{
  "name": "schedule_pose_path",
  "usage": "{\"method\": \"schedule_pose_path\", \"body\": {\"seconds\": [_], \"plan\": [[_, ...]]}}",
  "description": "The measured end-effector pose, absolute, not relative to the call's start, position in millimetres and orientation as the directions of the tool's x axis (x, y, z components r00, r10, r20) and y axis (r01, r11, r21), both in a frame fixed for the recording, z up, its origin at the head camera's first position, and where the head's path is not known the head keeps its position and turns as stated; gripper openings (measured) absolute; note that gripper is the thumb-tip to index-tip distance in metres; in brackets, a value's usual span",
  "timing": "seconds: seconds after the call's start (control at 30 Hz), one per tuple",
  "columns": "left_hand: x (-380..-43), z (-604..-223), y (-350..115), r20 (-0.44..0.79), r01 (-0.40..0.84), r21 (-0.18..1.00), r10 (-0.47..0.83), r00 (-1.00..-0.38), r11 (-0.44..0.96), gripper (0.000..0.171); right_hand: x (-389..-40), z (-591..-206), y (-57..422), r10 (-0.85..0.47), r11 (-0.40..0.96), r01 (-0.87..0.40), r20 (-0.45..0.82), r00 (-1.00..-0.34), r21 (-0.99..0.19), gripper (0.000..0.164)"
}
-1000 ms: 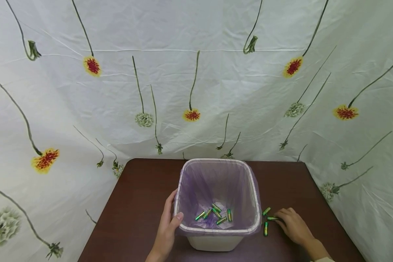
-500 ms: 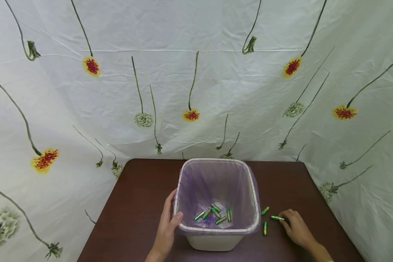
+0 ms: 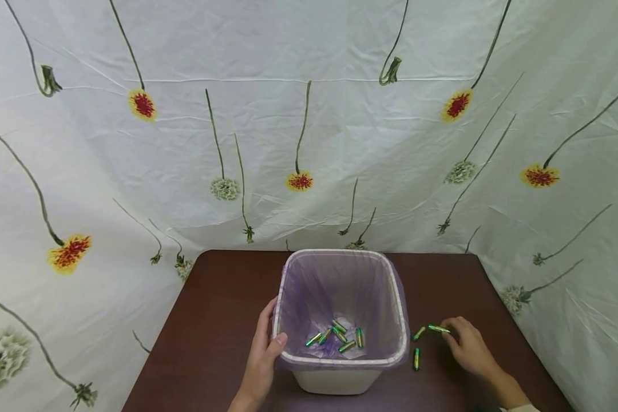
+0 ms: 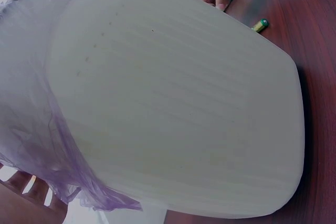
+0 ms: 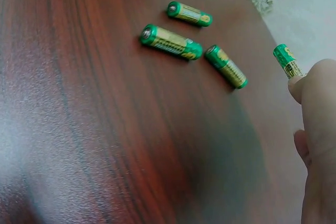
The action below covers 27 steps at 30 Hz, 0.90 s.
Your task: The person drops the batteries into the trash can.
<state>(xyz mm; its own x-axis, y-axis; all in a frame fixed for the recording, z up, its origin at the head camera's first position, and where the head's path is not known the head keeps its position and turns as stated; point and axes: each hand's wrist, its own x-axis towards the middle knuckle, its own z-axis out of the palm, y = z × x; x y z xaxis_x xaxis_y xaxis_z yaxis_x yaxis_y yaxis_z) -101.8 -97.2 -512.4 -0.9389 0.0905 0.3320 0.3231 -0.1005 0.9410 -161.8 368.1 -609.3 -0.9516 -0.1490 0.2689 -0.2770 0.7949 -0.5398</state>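
Note:
My left hand [image 3: 260,357] grips the left rim of a white trash bin [image 3: 335,382], its thumb over the edge. A thin purple bag [image 3: 319,280] lines the bin, and several green-and-gold batteries [image 3: 339,335] lie at its bottom. In the left wrist view the bin's pale wall [image 4: 178,98] fills most of the frame, with my left fingers [image 4: 39,190] against the bag. To the right of the bin, my right hand [image 3: 468,346] pinches one battery [image 3: 439,328], held above the table in the right wrist view. Three loose batteries [image 5: 170,41] lie on the table there.
The dark reddish-brown table [image 3: 226,303] carries the bin near its middle. Two loose batteries show beside the bin in the head view, one nearer the front [image 3: 416,359]. A white flowered cloth [image 3: 185,143] hangs behind the table and along both sides.
My right hand has lifted the pinched battery and moved slightly right and away from me. My left hand and the bin have stayed in place.

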Motion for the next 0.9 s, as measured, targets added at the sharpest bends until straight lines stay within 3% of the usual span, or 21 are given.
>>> {"method": "schedule_pose_path", "body": {"seconds": [0.9], "plan": [[-102,-512,-96,0.344,0.337,0.937,0.081,-0.935,-0.089,0.064,-185,-538,356,-0.249,0.724,-0.477,0.456,-0.855,-0.499,0.023]]}}
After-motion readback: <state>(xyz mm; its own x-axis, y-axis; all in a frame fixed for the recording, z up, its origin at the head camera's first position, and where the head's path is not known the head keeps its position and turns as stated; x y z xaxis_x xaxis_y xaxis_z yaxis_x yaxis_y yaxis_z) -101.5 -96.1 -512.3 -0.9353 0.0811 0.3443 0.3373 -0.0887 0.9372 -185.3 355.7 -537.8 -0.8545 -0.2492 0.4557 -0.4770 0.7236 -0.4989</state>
